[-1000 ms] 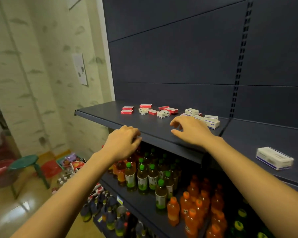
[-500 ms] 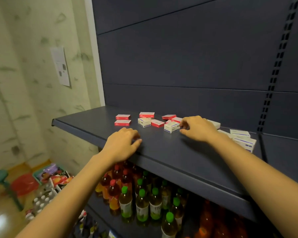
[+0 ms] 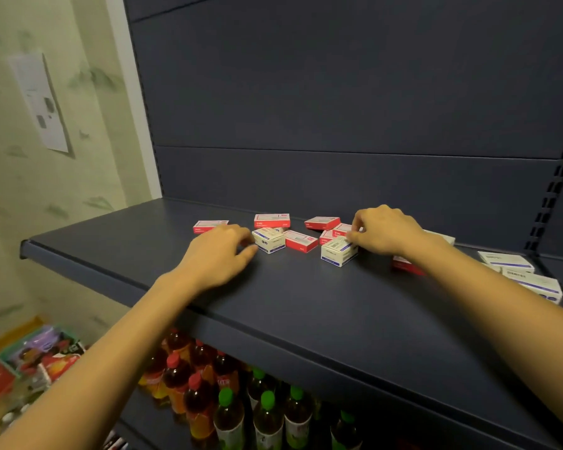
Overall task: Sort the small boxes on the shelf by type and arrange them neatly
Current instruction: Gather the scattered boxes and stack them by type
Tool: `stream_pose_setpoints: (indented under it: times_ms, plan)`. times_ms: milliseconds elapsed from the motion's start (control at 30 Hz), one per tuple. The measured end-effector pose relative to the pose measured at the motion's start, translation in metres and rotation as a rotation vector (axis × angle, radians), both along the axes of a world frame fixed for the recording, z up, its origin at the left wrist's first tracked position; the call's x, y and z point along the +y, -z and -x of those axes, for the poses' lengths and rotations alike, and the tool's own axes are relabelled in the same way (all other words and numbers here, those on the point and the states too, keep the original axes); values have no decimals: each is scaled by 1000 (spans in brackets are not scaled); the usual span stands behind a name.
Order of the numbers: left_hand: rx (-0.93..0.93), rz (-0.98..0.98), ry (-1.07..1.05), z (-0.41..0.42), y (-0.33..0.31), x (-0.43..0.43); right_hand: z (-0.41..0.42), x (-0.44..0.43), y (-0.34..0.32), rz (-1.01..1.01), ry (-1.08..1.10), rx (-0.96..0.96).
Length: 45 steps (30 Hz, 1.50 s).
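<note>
Small red boxes and white boxes with blue stripes lie mixed on a dark shelf (image 3: 306,306). My left hand (image 3: 218,254) reaches a white box (image 3: 268,241); thumb and forefinger tips pinch its left end. My right hand (image 3: 385,230) curls over the middle of the cluster and pinches the far end of another white box (image 3: 338,252). Red boxes lie at the left (image 3: 208,226), behind (image 3: 271,220) (image 3: 321,223) and between my hands (image 3: 301,241). One red box (image 3: 405,265) is partly hidden under my right forearm.
More white boxes (image 3: 506,259) (image 3: 533,284) sit at the shelf's right end near a slotted upright (image 3: 553,190). The shelf below holds drink bottles (image 3: 228,404) with red and green caps. A wall with a paper notice (image 3: 41,102) stands at the left.
The view has come closer to the shelf. My left hand has moved forward from the shelf's front to the white box. My right hand has shifted left onto the other white box.
</note>
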<state>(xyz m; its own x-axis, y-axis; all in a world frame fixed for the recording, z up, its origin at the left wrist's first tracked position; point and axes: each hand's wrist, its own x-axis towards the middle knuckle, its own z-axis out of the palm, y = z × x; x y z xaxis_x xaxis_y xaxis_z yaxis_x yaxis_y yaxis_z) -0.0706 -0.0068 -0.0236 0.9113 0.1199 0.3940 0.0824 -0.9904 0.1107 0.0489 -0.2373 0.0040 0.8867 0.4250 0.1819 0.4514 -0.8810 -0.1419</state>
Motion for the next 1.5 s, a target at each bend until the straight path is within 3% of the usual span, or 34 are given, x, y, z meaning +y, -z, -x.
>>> stream_pose_setpoints:
  times_ms: [267, 500, 733, 933, 1233, 1500]
  plan:
    - [17, -19, 197, -51, -9, 38, 3, 28, 3, -31, 208, -14]
    - [92, -42, 360, -76, -13, 65, 14, 57, 11, 102, 416, -60]
    - [176, -92, 570, -91, -12, 71, 37, 47, 18, 48, 407, -4]
    - [252, -165, 684, -108, -19, 66, 66, 26, 25, -177, 374, 13]
    - [197, -117, 776, -107, -43, 52, 102, -5, 29, -280, 382, -110]
    - [57, -75, 852, -80, -52, -23, 141, -51, 21, -286, 455, -171]
